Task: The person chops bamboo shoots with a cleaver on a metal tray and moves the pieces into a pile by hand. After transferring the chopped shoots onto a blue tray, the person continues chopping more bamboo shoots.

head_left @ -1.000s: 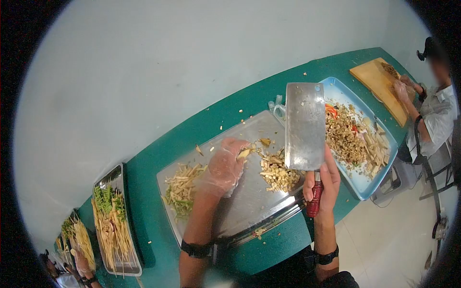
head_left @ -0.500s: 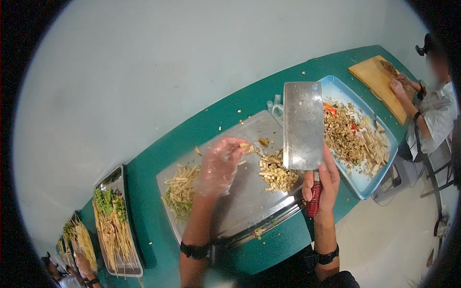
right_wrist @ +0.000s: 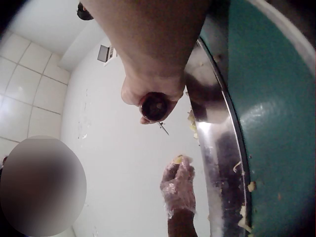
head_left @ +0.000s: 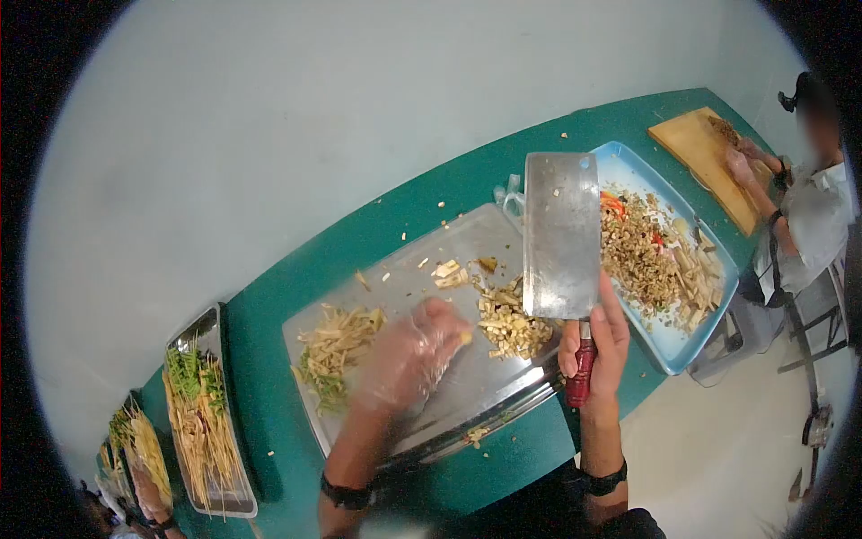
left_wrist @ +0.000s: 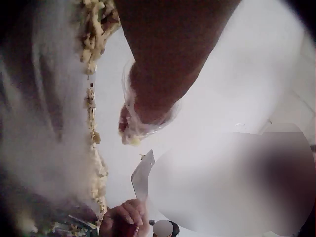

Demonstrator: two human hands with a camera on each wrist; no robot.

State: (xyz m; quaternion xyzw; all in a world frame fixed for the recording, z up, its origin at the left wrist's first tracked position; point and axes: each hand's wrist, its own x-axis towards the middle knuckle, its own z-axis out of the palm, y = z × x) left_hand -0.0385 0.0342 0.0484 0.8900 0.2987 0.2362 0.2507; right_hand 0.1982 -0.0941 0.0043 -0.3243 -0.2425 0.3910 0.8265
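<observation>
My left hand [head_left: 409, 355], in a clear plastic glove and blurred, pinches a small yellowish piece [head_left: 466, 338] over the metal tray [head_left: 449, 395]. That piece [right_wrist: 177, 159] also shows at the gloved fingertips in the right wrist view. Bare, my right hand [head_left: 600, 359] grips the red handle [head_left: 582, 366] of a cleaver, its broad blade [head_left: 561, 235] raised upright. Chopped pale bits [head_left: 516, 328] lie left of the handle, and larger pale slices [head_left: 449, 272] lie farther back on the tray. Shredded strips [head_left: 339, 341] are heaped left of my left hand.
A blue-rimmed tray [head_left: 660, 355] of chopped food stands at right. Beyond it a person works at a wooden board [head_left: 705, 162]. Long trays of skewers [head_left: 202, 418] stand at left, near another person's hand [head_left: 148, 490]. Scraps [head_left: 476, 436] lie along the green table's [head_left: 521, 458] front edge.
My left hand has moved back from the slices toward the table's front, uncovering pale slices on the tray. My right hand keeps the cleaver raised in nearly the same place.
</observation>
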